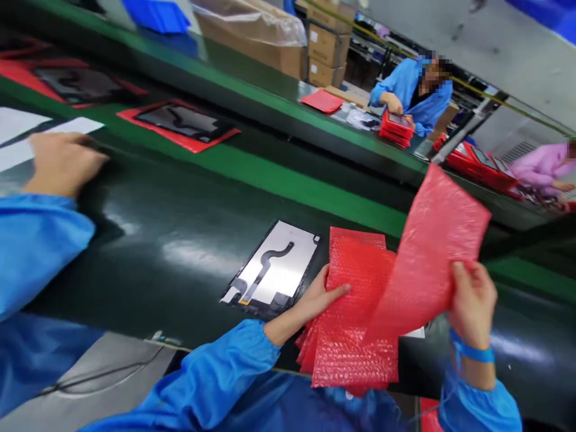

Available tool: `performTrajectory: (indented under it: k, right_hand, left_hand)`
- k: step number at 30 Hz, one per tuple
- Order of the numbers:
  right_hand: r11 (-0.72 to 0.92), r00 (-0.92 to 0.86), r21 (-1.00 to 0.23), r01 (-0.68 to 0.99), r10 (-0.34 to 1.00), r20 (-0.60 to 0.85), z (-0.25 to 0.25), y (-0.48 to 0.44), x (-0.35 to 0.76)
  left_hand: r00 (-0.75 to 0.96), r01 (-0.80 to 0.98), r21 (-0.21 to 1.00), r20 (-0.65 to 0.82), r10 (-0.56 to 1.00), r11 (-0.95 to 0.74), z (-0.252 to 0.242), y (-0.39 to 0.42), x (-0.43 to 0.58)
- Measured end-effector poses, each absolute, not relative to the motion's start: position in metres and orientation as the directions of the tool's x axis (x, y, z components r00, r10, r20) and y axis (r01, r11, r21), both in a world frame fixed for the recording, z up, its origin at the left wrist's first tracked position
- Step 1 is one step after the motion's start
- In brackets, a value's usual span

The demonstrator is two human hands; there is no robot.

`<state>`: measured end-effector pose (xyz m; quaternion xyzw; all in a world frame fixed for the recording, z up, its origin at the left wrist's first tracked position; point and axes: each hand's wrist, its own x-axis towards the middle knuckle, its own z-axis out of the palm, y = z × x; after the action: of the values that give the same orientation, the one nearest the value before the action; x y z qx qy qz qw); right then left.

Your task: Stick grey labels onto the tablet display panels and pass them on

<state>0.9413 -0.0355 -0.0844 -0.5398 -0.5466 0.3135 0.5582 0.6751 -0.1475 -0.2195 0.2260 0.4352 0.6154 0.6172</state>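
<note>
My right hand (474, 303) is closed on the edge of a red bubble bag (436, 246), raised and bent over the right side of a stack. My left hand (320, 294) grips the left edge of that stack of red bubble bags (355, 354), its thumb lying on top and its other fingers mostly hidden. A flat display panel (294, 255), silver-backed with a dark curved ribbon cable, lies on the dark bench just left of my left hand. A blue wrist strap (477, 353) circles my right wrist.
At left, a co-worker's hand (67, 162) rests near white sheets (22, 126). Panels on red bags (193, 144) lie along the belt beyond a green strip (288, 186). Across the line, a person in blue (409, 84) handles a red stack (396, 129). Cartons (326, 48) stand behind.
</note>
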Motion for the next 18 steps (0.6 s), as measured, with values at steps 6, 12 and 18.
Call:
performTrajectory:
  k: [6, 12, 18]
  right_hand:
    - [0.137, 0.047, -0.909, 0.394, 0.985, 0.169, -0.191, -0.111, 0.905]
    - [0.25, 0.158, -0.924, 0.29, 0.94, 0.304, -0.205, -0.154, 0.926]
    - [-0.156, 0.729, -0.931, 0.329, 0.669, 0.145, -0.241, -0.242, 1.117]
  left_hand:
    - [-0.073, -0.639, 0.733, -0.358, 0.931, 0.232, -0.204, -0.15, 0.668]
    - [-0.184, -0.293, 0.877, -0.442, 0.878, 0.38, -0.191, -0.155, 0.662]
    - [-0.306, 0.005, 0.882, -0.447, 0.841, 0.47, -0.164, -0.154, 0.677]
